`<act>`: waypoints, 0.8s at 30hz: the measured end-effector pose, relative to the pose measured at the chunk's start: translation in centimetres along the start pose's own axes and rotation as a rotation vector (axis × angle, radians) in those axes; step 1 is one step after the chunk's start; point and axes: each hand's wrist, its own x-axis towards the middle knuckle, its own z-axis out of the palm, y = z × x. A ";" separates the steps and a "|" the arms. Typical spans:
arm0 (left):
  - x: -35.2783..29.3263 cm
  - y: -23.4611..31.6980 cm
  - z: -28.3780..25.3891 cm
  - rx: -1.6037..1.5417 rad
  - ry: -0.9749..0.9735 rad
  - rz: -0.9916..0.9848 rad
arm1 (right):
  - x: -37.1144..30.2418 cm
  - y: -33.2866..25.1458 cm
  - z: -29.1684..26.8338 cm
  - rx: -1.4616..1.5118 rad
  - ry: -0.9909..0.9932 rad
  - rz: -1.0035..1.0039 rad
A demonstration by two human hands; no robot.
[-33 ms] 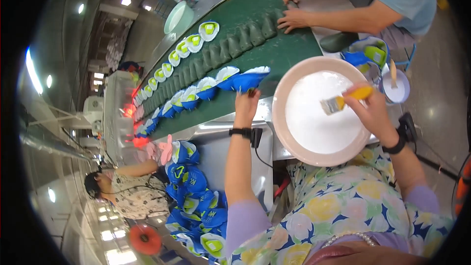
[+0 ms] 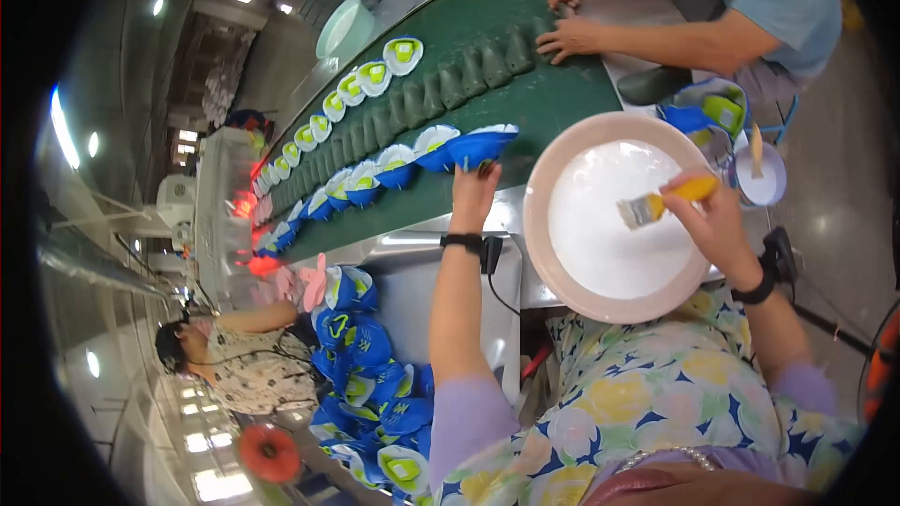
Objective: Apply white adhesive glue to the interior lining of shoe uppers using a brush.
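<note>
My left hand (image 2: 476,189) grips the lower edge of a blue shoe upper (image 2: 483,146) at the near end of a row on the green belt. White and lime lining shows in the neighbouring uppers (image 2: 394,166). Closed round the yellow handle of a flat paintbrush (image 2: 640,212), my right hand (image 2: 717,225) keeps its pale bristles above white liquid (image 2: 600,258). That liquid lies in a large pinkish basin (image 2: 544,267) in front of me. The tips of my left fingers are partly hidden by the upper.
Dark foot-shaped pieces (image 2: 448,87) line the green belt (image 2: 562,98); another row of uppers (image 2: 373,78) lies beyond. Across it a co-worker's hands (image 2: 567,40) handle a dark piece. A small pail (image 2: 761,183) stands right. Blue uppers (image 2: 375,384) are heaped at left, beside another person (image 2: 258,365).
The whole picture has shifted slightly. Both hands keep their holds on the shoe upper and the paintbrush.
</note>
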 end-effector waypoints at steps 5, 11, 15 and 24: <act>6.7 -0.1 -2.8 0.064 0.081 -0.013 | 0.3 0.6 1.1 0.111 -0.056 0.233; 1.5 4.4 -7.1 0.404 0.514 0.192 | 0.6 2.9 0.2 0.140 -0.076 0.265; -11.2 10.3 -20.9 1.317 0.966 0.855 | 0.4 2.7 1.2 0.113 -0.158 0.263; -45.3 10.8 -44.7 1.037 1.749 -0.418 | -1.0 1.4 2.2 0.315 -0.240 0.287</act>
